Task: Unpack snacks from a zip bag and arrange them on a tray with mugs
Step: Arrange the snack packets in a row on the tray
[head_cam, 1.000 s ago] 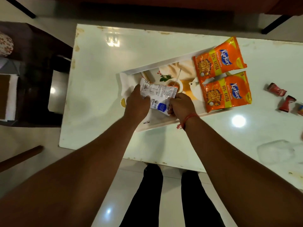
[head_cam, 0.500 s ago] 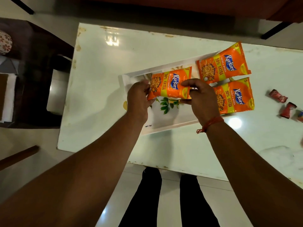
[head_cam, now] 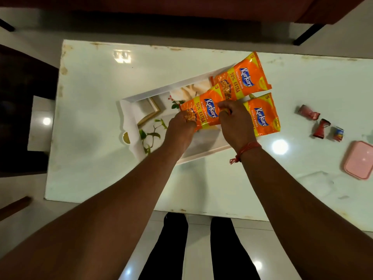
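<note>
A white tray (head_cam: 131, 110) printed with leaves and a frame lies slanted on the glossy table. Two orange Kurkure snack packets rest at its right end, one at the far corner (head_cam: 244, 79) and one nearer (head_cam: 262, 116). A third orange packet (head_cam: 205, 112) is held over the tray's middle, overlapping the far one. My left hand (head_cam: 179, 132) grips its near left end. My right hand (head_cam: 236, 122) pinches its right edge. No mugs are in view.
Several small wrapped candies (head_cam: 321, 124) lie on the table to the right. A pink lidded box (head_cam: 359, 160) sits at the right edge, with a clear plastic bag (head_cam: 316, 180) in front of it. A dark chair stands at the left.
The packet showed its white back a second ago, then was turned face up. Both hands have carried it rightward, and it now overlaps the far packet.
</note>
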Demonstrator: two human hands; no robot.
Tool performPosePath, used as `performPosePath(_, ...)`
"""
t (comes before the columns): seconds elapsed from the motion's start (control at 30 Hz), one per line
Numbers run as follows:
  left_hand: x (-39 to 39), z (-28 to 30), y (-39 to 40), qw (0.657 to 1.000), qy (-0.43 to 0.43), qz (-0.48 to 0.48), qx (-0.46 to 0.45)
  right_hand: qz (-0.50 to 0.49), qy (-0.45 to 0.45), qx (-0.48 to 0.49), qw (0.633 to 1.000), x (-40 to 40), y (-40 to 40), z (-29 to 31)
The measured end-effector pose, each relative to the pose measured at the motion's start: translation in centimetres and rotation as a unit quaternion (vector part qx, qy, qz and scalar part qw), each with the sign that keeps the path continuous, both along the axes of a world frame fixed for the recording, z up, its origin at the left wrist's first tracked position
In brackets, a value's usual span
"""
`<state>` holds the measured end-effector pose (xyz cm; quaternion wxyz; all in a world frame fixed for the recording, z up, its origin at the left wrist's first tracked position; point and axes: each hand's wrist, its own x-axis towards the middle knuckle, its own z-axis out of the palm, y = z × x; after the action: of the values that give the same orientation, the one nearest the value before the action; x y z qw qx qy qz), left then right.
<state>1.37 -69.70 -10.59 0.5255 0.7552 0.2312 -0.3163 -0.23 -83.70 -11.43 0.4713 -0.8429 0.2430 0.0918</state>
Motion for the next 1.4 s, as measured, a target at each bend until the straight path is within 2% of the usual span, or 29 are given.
performPosePath(0.1, -0.1, 0.5, -1.9, 0.999, -0.02, -0.017, -0.023, 0.016, -0.013, -0.052, 0.998, -0.4, -1.5, 0.2)
performPosePath(0.2, -0.1, 0.8, -3.7, 0.999, -0.003, -0.015, -0.032, 0.03, -0.012, -0.081, 0.996, -0.6, -2.9, 0.4)
performPosePath(0.3, -0.1, 0.9, -5.1, 0.999, 0.018, -0.005, -0.028, 0.026, -0.019, -0.088, 0.996, -0.8, -4.0, 0.3)
performPosePath(0.73, -0.5, 1.0, -7.0, 1.0, -0.016, 0.013, -0.008, 0.025, -0.028, -0.081, 0.996, -1.3, -5.4, -0.2)
performPosePath(0.9, -0.8, -0.1, -6.2, 0.999, -0.036, 0.014, -0.021, -0.007, -0.093, -0.095, 0.991, -2.4, -5.4, 0.1)
performPosePath(0.97, -1.0, -0.6, -5.4, 0.995, -0.084, -0.037, 0.033, -0.018, -0.126, -0.133, 0.983, -2.8, -4.9, 0.2)
performPosePath(1.03, -1.4, -1.8, -4.1, 0.983, -0.134, -0.087, 0.092, -0.004, -0.141, -0.174, 0.975, -3.3, -4.0, 0.5)
performPosePath(1.13, -2.0, -2.9, -1.4, 0.955, -0.212, -0.161, 0.134, 0.053, -0.137, -0.232, 0.962, -3.8, -1.8, 0.5)
performPosePath(1.23, -2.4, -3.2, 2.3, 0.895, -0.307, -0.246, 0.211, 0.118, -0.1, -0.266, 0.951, -3.8, 1.1, 0.4)
performPosePath(1.33, -2.8, -2.4, 5.7, 0.827, -0.299, -0.322, 0.35, 0.171, -0.053, -0.272, 0.946, -3.5, 4.1, 0.4)
performPosePath(1.4, -3.2, -1.5, 8.1, 0.804, -0.286, -0.347, 0.389, 0.204, -0.02, -0.279, 0.938, -3.2, 6.0, 0.4)
